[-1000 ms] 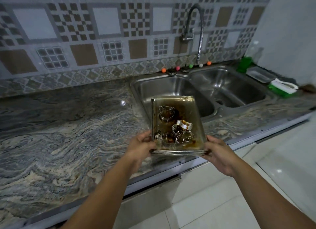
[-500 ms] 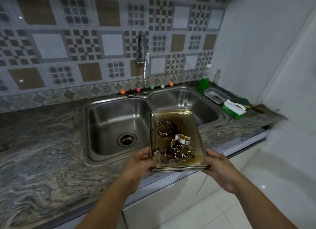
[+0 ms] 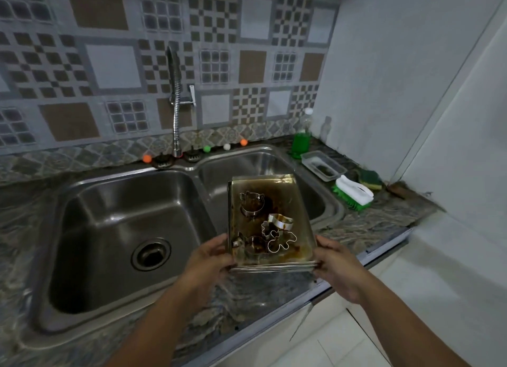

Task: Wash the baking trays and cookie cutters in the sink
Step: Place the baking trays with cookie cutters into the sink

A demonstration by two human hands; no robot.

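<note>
both arms are reaching forward from the bottom of the view, forearms angling inward toward the stack of baking trays (image 3: 270, 266), which the person is holding in the air above the front edge of the sink (image 3: 192, 172), over the divider and the near part of its right basin. the left hand (image 3: 210, 259) is gripping the stack's near left corner, thumb lying on the top rim and the other fingers curling underneath, out of sight. the right hand (image 3: 333, 265) is clasping the near right corner the same way, thumb along the edge, fingers wrapping below. the top tray is sitting roughly level, stained brown, and four cookie cutters (image 3: 267, 229) are lying inside it, three clustering near the hands and one farther up. the sink's left basin, with its drain (image 3: 151, 254), is lying left of the trays. behind the sink the faucet (image 3: 175, 111) is rising against the tiled wall. right of the sink a green soap bottle (image 3: 301, 139), a clear container (image 3: 323, 165), a scrub brush (image 3: 354, 192) and a sponge (image 3: 370, 179) are sitting on the countertop (image 3: 260, 298).
</note>
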